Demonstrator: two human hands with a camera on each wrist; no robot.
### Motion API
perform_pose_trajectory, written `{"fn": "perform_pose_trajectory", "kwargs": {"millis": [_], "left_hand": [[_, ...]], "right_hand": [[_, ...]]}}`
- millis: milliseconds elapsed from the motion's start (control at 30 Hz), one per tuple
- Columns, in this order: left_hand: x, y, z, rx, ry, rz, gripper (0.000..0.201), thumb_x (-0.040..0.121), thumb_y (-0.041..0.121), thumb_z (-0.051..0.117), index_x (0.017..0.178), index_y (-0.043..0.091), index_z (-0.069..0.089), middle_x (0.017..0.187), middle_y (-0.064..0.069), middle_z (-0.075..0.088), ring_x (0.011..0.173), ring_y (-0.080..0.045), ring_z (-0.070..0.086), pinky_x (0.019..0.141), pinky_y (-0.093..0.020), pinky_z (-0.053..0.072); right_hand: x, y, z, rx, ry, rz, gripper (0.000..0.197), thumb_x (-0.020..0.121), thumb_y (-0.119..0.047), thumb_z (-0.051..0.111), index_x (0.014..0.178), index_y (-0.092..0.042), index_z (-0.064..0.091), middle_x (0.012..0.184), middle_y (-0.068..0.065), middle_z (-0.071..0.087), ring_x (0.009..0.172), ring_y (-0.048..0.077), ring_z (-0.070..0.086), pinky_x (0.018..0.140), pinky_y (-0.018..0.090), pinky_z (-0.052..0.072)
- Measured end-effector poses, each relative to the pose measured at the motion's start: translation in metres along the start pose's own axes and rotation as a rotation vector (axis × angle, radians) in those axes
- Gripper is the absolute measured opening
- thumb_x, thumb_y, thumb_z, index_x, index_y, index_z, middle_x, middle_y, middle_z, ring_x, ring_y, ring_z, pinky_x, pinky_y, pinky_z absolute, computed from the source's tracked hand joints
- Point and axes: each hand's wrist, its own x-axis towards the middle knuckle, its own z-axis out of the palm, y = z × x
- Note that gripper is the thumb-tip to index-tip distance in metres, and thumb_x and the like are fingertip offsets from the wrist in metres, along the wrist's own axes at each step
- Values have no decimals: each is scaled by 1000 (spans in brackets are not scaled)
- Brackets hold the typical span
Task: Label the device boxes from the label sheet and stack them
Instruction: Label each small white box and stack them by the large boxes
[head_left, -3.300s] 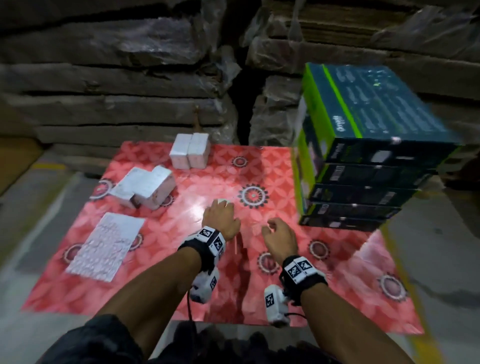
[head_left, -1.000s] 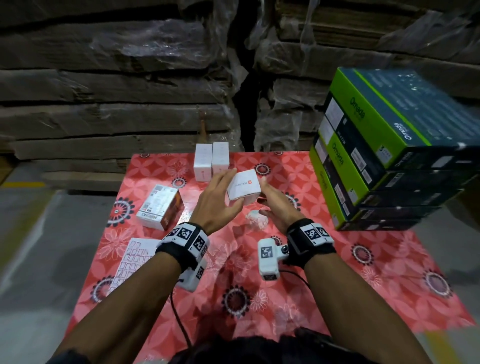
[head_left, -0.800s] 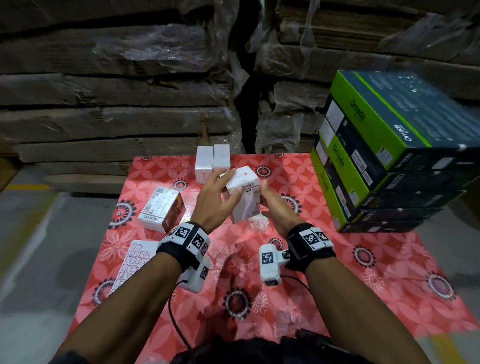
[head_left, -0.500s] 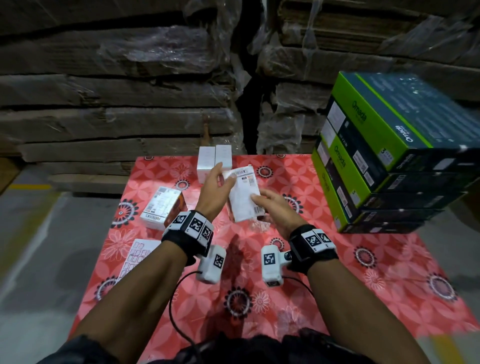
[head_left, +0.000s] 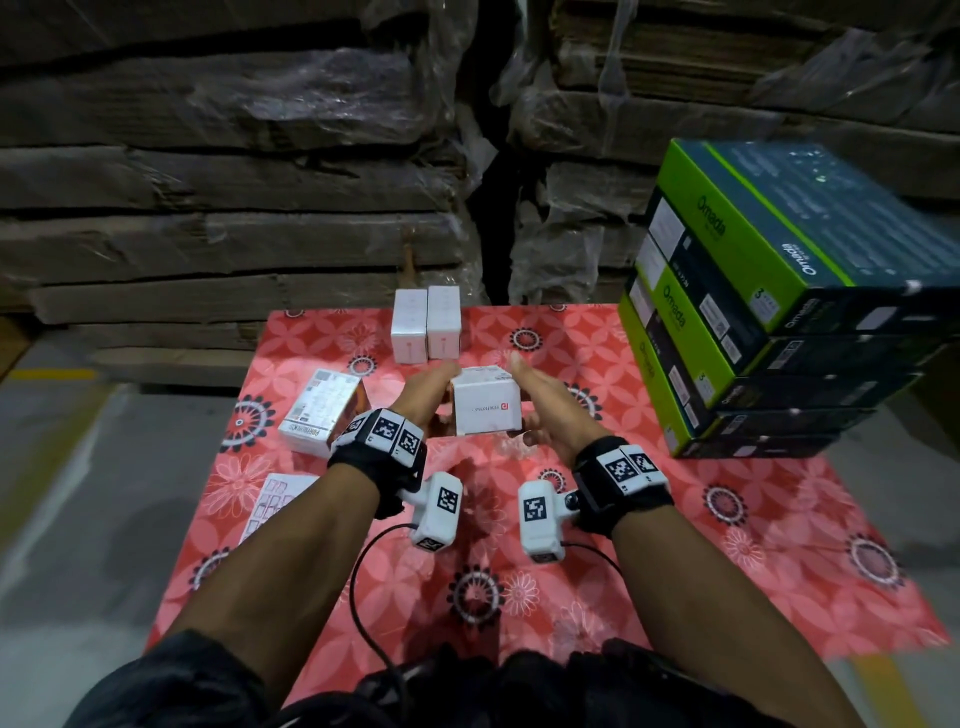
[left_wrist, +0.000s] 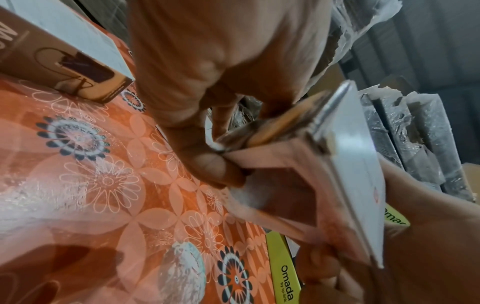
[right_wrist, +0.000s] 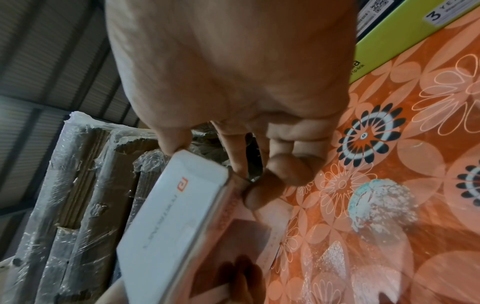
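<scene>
Both hands hold one small white box (head_left: 485, 408) between them, lifted just above the red flowered cloth (head_left: 623, 545). The left hand (head_left: 423, 397) grips the box's left side: in the left wrist view its thumb (left_wrist: 210, 164) presses the near lower corner while the fingers curl round the far side. The right hand (head_left: 545, 400) grips the right side, with its fingers reaching along the far edge and the thumb tucked below near the bottom corner; the right wrist view shows the fingertips (right_wrist: 171, 144) on the box's top corner and two curled fingers against its underside. The face turned toward the person is white with a small red logo and a line of grey print. Beyond the hands, near the far edge of the cloth, two more white boxes (head_left: 426, 325) stand upright, touching side by side. Left of the left hand lies another box (head_left: 324, 410) with a printed top and a brown side, resting flat on the cloth. Nearer the person and left of the left forearm lies the label sheet (head_left: 272, 501), partly hidden by that arm. To the right of the right hand rises a stack of large green and dark boxes (head_left: 753, 312), set unevenly, at the cloth's right edge. Behind the cloth stand piles of flattened cardboard wrapped in plastic film (head_left: 234, 156).
</scene>
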Motion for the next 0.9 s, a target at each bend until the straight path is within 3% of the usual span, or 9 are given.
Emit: {"fn": "perform_pose_trajectory", "kwargs": {"millis": [133, 367, 500, 600, 667, 767, 833, 900], "left_hand": [[-3, -2, -1, 23, -9, -86, 16, 93, 30, 52, 95, 14, 56, 80, -6, 56, 70, -21, 57, 44, -20, 47], [2, -9, -3, 59, -19, -129, 21, 87, 33, 56, 88, 12, 59, 91, -12, 54, 83, -26, 52, 47, -24, 49], [1, -8, -4, 15, -30, -107, 14, 90, 25, 54, 93, 11, 58, 83, -9, 55, 76, -22, 54, 46, -22, 48], [4, -6, -8, -24, -63, -9, 23, 94, 16, 53, 115, 6, 52, 88, -13, 54, 76, -23, 52, 61, -31, 50], [4, -4, -11, -26, -56, 63, 28, 91, 5, 58, 114, 10, 41, 99, -15, 59, 86, -30, 59, 73, -39, 54], [5, -5, -15, 122, -34, 231, 39, 81, -11, 65, 102, 11, 40, 114, -18, 56, 107, -38, 61, 90, -52, 53], [3, -6, -15, 225, -44, 321, 43, 78, -15, 66, 96, 12, 39, 109, -12, 56, 106, -36, 61, 88, -51, 55], [3, -10, -13, 283, -79, 373, 45, 77, -17, 65, 99, 10, 37, 104, -4, 56, 104, -30, 61, 84, -49, 57]], "right_hand": [[0, -1, 1, -8, 47, 32, 56, 95, -69, 36, 113, -24, 63, 90, 9, 68, 54, 14, 54, 48, 23, 33], [0, -1, 1, -11, 71, 40, 51, 96, -68, 36, 99, -25, 63, 85, 9, 69, 48, 14, 53, 46, 24, 31], [1, 3, 0, -30, 47, 47, 48, 97, -65, 41, 103, -23, 64, 83, 6, 68, 50, 12, 53, 47, 23, 34], [1, 7, -4, -102, 10, 73, 34, 102, -46, 46, 117, -21, 63, 100, 1, 67, 72, 15, 60, 57, 25, 41], [0, 10, -5, -159, -14, 70, 26, 105, -35, 43, 119, -23, 61, 109, 1, 65, 91, 19, 60, 69, 28, 43], [-1, 10, -3, -200, 3, 66, 38, 107, -42, 33, 126, -24, 61, 121, 0, 62, 112, 21, 55, 81, 31, 42], [-1, 9, -1, -221, 22, 87, 55, 105, -54, 25, 132, -21, 59, 130, 4, 59, 118, 24, 54, 90, 36, 43], [1, 6, 0, -209, 36, 107, 63, 102, -61, 20, 138, -21, 55, 134, 7, 57, 115, 27, 56, 86, 38, 47]]}}
